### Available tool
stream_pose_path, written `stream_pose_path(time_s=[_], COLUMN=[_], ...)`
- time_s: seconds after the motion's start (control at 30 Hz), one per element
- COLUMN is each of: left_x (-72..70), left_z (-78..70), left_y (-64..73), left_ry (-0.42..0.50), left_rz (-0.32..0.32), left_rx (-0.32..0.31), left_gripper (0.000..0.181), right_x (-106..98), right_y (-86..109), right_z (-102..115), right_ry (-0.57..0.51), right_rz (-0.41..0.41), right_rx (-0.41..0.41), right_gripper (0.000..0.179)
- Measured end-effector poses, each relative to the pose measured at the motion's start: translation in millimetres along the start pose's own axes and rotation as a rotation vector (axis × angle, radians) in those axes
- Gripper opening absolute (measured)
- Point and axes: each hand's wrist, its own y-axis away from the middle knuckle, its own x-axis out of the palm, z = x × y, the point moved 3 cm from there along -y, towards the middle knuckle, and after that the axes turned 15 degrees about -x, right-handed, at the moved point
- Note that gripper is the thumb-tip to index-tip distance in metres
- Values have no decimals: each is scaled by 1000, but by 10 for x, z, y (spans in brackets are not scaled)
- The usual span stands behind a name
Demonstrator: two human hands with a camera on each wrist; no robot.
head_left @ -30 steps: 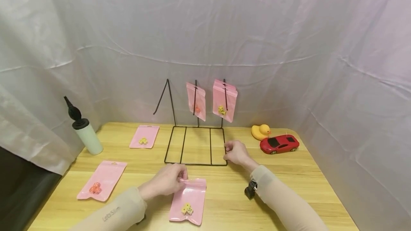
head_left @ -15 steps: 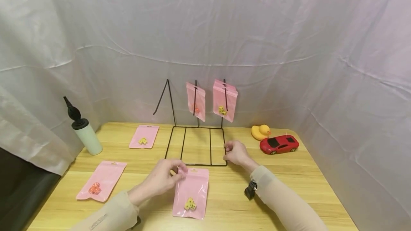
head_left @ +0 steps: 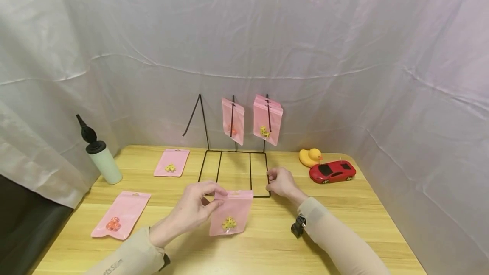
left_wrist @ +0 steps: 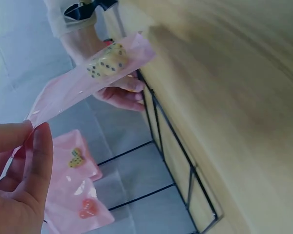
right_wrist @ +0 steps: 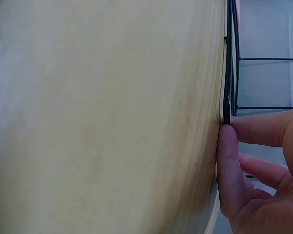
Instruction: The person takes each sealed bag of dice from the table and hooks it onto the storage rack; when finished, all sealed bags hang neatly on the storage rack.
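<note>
My left hand (head_left: 187, 209) pinches a pink zip bag (head_left: 237, 207) of yellow dice by its top left corner, between thumb and fingers. Raised off the table, the bag tilts upright in front of the black wire rack (head_left: 250, 173). In the left wrist view, dice (left_wrist: 107, 62) sit at the bag's far end. My right hand (head_left: 283, 181) pinches the right side of the rack's base; the right wrist view has thumb and forefinger at the black wire (right_wrist: 228, 73). A bag with orange dice (head_left: 238, 116) hangs on the middle hook, and overlapping bags (head_left: 261, 116) hang on the right one.
Flat on the table lie a pink bag with orange dice (head_left: 127, 207) and another with yellow dice (head_left: 175, 158). A hand pump (head_left: 106, 166) stands at the left. A yellow duck (head_left: 307, 157) and red toy car (head_left: 332, 172) are at the right. Grey curtains surround the table.
The left hand has lifted the bag of yellow dice from the table and brought it toward the rack, tipping it upright. The right hand stays at the rack's base.
</note>
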Motion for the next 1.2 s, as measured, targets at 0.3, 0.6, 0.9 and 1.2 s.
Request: stream_pose_path(time_s=[0.3,0.6,0.9,1.2], left_x=[-141,-367,-527,-600], left_z=[-161,-344,-450,-520], left_y=[-66,-190,-268,-362], left_ry=[49,117,179,178], left_rz=[-136,-255,-318,-365], left_rx=[157,255,202,226], left_gripper=[28,28,27,25], right_x=[-1,-5,7,-1], right_y=[3,11,10,9], right_z=[-1,-4,-20,-9], right_ry=[17,-17,-30,-10], right_rz=[2,-3,-4,-4], right_rx=[-7,1,5,-11], right_gripper=[52,51,48,47])
